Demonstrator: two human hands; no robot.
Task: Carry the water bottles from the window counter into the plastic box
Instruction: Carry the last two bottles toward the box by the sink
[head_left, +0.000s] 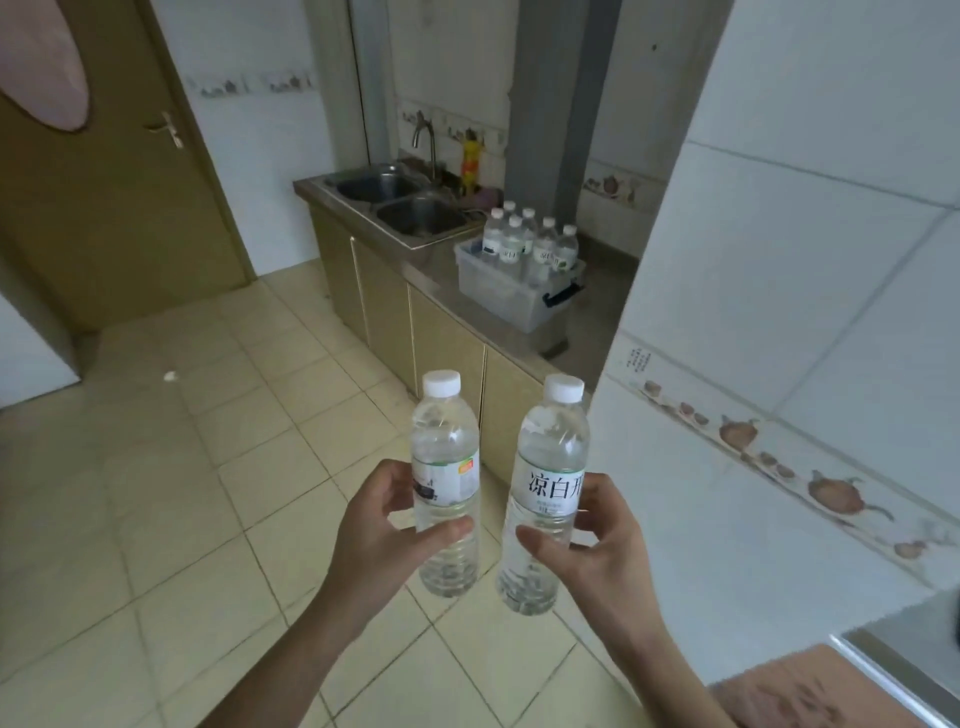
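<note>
left hand (382, 525): I see it wrapped around the left bottle (445, 483) at label height, thumb across the front, fingers behind. Bottle upright, white cap on.
right hand (589, 540): gripping the right bottle (548, 493) just below its label, thumb in front, fingers curled round the far side. Bottle leans slightly right at the top, cap on.
bottles: both held in the air over the tiled floor (171, 509), side by side, close but not touching.
plastic box (511, 293): clear, dark handle clip on its right end, sits on the steel bench (441, 275) ahead of me, just right of the double sink (400, 200).
box contents: I count about six capped bottles (524, 241) standing upright inside, packed together.
gap: the held bottles are well apart from the box, nearer the camera.
surroundings: brown door (114, 208) on the left, white tiled wall (810, 260) on the right, tap (425, 136) behind the sink.
</note>
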